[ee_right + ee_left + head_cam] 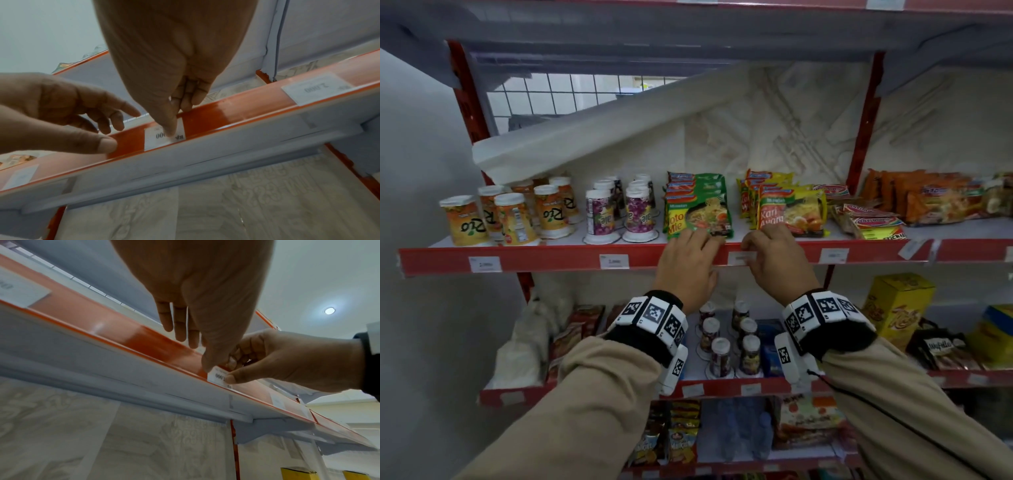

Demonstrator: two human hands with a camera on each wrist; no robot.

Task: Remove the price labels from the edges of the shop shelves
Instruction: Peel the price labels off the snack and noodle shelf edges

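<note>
Right hand at frame centre pinches the white price label on the red shelf edge, thumb on its face, fingers curled behind the top. Left hand just left of it, fingers straight over the edge, thumb pressed on the strip, holding nothing. Noodle packs directly above; more labels left and right along the edge.

A red-edged metal shop shelf carries orange drink cups at left, purple cups, then green and yellow noodle packets rightward.
</note>
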